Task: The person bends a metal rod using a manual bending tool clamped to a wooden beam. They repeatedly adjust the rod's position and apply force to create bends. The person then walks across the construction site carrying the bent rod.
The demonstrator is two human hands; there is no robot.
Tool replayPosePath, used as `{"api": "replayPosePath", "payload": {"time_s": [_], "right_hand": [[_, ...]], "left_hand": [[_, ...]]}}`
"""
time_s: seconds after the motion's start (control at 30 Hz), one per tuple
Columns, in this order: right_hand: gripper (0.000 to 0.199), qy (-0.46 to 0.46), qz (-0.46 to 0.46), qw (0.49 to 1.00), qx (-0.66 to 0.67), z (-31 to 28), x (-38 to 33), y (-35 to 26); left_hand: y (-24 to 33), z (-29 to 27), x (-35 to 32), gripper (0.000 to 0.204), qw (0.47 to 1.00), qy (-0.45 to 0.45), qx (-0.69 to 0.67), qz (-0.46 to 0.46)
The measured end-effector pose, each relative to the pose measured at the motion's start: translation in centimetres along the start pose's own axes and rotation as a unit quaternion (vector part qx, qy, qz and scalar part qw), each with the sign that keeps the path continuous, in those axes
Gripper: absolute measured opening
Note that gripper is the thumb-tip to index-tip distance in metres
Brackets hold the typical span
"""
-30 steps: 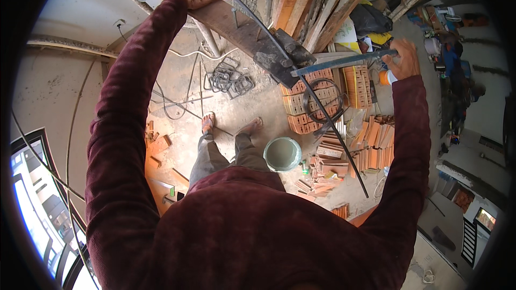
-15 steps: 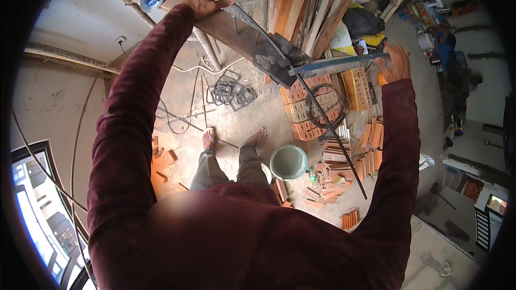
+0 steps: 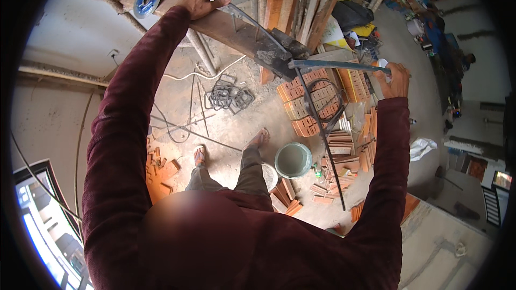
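Observation:
A thin dark steel rod [image 3: 323, 134] lies along a wooden plank [image 3: 212, 26] and slants down past its near end. My left hand [image 3: 203, 0] is closed round the rod on the plank, thumb toward the right. Metal pins [image 3: 257, 33] stand up from the board. My right hand [image 3: 394, 80] grips the outer end of a long flat metal bending bar [image 3: 338, 65]. The bar's other end meets the rod at the plank's near end, where the rod turns downward. A blue cutting disc [image 3: 147, 1] sits at the plank's far left.
Below are a bucket [image 3: 293, 160], bent wire stirrups [image 3: 230, 94], stacked hollow bricks [image 3: 309, 102] and loose tiles [image 3: 333, 185]. Timber boards [image 3: 293, 0] lean behind the plank. Loose rods [image 3: 207, 138] cross the floor near my feet. A person [image 3: 467, 62] is at the far right.
My right hand has pulled the bar's outer end toward me. The rod's free end has swung left. My left hand keeps its hold on the plank, and the whole view has shifted slightly.

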State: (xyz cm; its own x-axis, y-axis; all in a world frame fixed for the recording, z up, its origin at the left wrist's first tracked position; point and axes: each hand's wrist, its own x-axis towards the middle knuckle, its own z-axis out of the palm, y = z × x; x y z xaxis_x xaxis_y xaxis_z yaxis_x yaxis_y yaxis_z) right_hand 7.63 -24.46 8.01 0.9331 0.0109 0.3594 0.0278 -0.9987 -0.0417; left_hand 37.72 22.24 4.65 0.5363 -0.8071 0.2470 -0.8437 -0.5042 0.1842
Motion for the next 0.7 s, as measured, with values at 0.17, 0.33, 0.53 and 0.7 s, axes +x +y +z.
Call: {"api": "replayPosePath", "payload": {"time_s": [0.17, 0.33, 0.53, 0.7], "right_hand": [[0.053, 0.06, 0.078, 0.995, -0.034, -1.2, -5.2, -3.8], [0.053, 0.051, 0.148, 0.987, -0.041, -2.2, -8.1, -5.6], [0.051, -0.007, 0.212, 0.972, 0.098, 2.4, -8.0, -4.5], [0.043, -0.003, 0.234, 0.967, 0.102, 3.3, -8.9, -4.1]], "left_hand": [[0.2, -0.6, 0.1, 0.046, 1.0, 0.009, -0.025, 0.008], [0.5, 0.5, 0.0, 0.044, 0.998, 0.064, -0.017, 0.008], [0.7, -0.2, -0.2, 0.044, 0.993, 0.099, -0.047, 0.037], [0.9, -0.7, 0.6, 0.041, 0.994, 0.064, -0.08, 0.022]]}}
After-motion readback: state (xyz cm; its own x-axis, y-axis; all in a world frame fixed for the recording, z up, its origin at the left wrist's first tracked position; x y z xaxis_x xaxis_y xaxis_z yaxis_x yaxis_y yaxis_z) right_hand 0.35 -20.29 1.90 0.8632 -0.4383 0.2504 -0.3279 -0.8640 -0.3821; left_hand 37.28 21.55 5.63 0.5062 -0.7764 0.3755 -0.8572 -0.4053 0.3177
